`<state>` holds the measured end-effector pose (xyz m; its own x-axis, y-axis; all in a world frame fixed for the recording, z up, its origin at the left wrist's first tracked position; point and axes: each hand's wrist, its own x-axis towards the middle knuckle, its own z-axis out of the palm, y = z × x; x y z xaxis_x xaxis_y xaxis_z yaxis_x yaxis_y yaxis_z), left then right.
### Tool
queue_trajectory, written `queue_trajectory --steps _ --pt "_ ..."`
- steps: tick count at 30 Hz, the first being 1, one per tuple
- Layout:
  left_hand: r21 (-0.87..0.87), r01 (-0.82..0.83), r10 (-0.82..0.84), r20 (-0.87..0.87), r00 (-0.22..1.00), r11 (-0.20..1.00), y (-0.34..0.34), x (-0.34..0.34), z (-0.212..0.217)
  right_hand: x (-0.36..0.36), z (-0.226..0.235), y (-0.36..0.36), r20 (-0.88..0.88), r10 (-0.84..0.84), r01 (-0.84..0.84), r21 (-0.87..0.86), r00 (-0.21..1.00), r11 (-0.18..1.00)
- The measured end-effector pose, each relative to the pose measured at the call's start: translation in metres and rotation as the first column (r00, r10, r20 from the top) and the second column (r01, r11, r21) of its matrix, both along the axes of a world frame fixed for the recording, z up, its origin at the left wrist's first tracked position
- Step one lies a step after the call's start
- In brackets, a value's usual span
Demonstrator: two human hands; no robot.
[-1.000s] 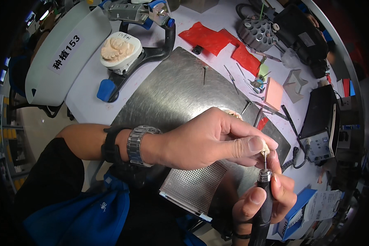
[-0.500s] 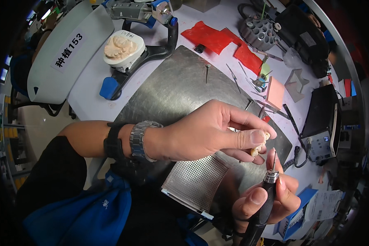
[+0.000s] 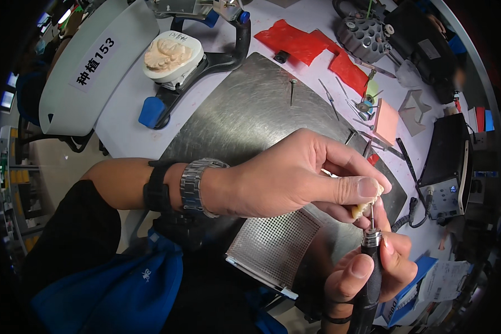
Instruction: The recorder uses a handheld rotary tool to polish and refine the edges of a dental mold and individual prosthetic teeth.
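Observation:
My left hand is closed, pinching a small cream-coloured dental piece shaped like a row of teeth between thumb and fingers. Much of that piece is hidden behind the thumb. Wrapped in my right hand is a black rotary handpiece with a silver collar, held upright like a pen. Its thin metal bur points up and reaches the dental piece; whether it touches is too small to tell. Below my left hand lies a perforated metal grille.
A metal plate covers the bench. Behind it stands a plaster dental model on an articulator. Rightward are red sheets, loose burs, a pink block, a grey bur holder and a control box.
The bur and the dental piece have come together, where a gap was before. My left hand has shifted slightly right in the picture, and the whole view has moved a little.

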<state>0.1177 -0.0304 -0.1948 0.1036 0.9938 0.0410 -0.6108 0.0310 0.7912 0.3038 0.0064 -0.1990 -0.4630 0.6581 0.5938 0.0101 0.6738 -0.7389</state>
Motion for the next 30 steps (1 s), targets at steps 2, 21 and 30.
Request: queue_trajectory --steps 2,21,30 --pt "0.004 -0.005 0.005 -0.003 1.000 1.000 0.0003 0.0002 -0.0010 -0.0010 -0.0011 0.0014 -0.016 0.003 -0.002 0.028 1.000 1.000" --pt "-0.024 -0.006 0.006 0.002 1.000 1.000 -0.0004 -0.0018 -0.0029 0.0039 0.0030 -0.0037 0.019 0.031 -0.030 -0.035 0.999 0.999" --pt "-0.036 0.003 -0.003 0.011 1.000 0.999 -0.0006 -0.0017 -0.0033 0.0022 -0.0001 -0.0045 -0.009 -0.007 0.007 -0.030 1.000 1.000"
